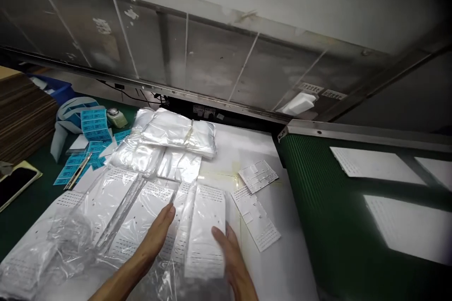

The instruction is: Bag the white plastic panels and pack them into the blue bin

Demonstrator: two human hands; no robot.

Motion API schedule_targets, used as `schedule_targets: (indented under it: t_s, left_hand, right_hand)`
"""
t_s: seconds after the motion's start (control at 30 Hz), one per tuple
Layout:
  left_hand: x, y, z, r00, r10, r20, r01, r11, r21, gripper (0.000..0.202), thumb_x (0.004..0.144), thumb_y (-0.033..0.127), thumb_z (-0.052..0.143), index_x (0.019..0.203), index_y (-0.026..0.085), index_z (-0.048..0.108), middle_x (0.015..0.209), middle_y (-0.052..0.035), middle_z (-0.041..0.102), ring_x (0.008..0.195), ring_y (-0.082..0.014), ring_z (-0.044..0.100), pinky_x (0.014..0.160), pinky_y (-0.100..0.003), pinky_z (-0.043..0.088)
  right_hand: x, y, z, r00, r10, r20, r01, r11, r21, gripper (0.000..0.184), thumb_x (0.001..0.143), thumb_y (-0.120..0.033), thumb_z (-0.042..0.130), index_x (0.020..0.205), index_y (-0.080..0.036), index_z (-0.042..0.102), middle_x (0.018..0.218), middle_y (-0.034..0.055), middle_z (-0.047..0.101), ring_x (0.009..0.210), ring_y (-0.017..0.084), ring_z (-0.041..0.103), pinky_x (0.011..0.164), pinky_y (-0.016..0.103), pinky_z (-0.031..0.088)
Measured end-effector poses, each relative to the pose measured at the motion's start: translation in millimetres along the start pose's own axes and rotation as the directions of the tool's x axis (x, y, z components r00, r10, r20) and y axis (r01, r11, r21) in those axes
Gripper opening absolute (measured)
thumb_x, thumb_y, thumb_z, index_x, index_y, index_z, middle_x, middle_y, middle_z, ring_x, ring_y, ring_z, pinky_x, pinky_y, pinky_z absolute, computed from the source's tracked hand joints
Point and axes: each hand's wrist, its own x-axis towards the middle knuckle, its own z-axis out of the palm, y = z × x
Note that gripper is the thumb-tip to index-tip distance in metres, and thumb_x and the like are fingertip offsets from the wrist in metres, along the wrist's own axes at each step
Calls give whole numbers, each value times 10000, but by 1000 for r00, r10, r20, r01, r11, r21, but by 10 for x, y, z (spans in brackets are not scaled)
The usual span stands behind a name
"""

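Observation:
Several bundles of white slotted panels in clear plastic bags lie in a row across the front. My right hand (231, 249) grips the right edge of the rightmost bundle of white panels (205, 230), thumb on top and fingers along the side; it is slightly blurred. My left hand (158, 233), fingers stretched out, rests by the right edge of a neighbouring bagged bundle (141, 218). Two loose white panels, a smaller one (258, 176) overlapping a longer one (256, 218), lie to the right. Crumpled clear plastic (70, 240) covers the lower left bundles.
Tied stacks of clear bags (176, 131) lie behind the bundles. At left are blue label sheets (95, 124), tweezers (79, 169), a small jar (116, 117), a phone (16, 186) and stacked cardboard (24, 113). A green conveyor belt (318, 207) at right carries white panels (377, 164).

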Motion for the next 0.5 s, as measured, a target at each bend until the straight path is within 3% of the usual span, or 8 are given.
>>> schedule_targets:
  t_s: [0.07,0.17,0.23,0.3,0.43,0.5]
  left_hand:
    - [-4,16,52,1000,8,21,-8,1000,1,667,850,641,345,1354,210,421,1483,-94,335,1361,-280,287,1109,-490,226]
    - [14,-30,73,996,40,76,-42,999,26,681,830,613,431,1346,169,431,1417,-145,429,1314,-304,371,1083,-489,286]
    - [26,-130,77,993,68,98,-73,996,49,674,799,561,528,1337,164,443,1409,-139,440,1345,-301,314,1109,-479,236]
    - [34,-276,110,985,169,38,-172,976,135,625,810,490,540,1339,175,439,1452,-111,380,1391,-279,201,1137,-470,161]
    - [61,-533,272,877,467,-114,-385,824,415,493,884,367,435,1354,223,397,1502,-87,276,1393,-279,184,1092,-532,254]
    - [91,-582,340,858,496,-135,-383,791,477,504,886,360,441,1372,255,355,1505,-90,266,1385,-310,195,1058,-581,277]
  right_hand:
    - [36,26,173,1000,5,4,-5,999,-33,986,638,-388,792,1416,-105,256,1082,131,687,1040,309,617,878,402,476]
    - [50,97,238,995,-10,-97,6,999,-34,972,659,-463,746,1431,-176,230,1162,101,653,1116,291,576,896,388,468]
    - [77,153,209,987,15,-163,-19,1000,-23,925,667,-487,719,1422,-214,261,1203,83,631,1132,289,566,887,393,477]
    - [133,205,154,975,62,-213,-69,997,-26,904,663,-489,710,1413,-222,282,1219,78,622,1125,296,572,866,407,494]
    - [283,282,-18,920,168,-355,-198,979,-49,965,612,-524,726,1412,-215,283,1148,87,663,1050,334,615,819,456,529]
    - [340,288,-142,873,225,-433,-298,948,-109,937,595,-541,720,1392,-227,340,1087,89,689,1021,363,627,809,508,536]
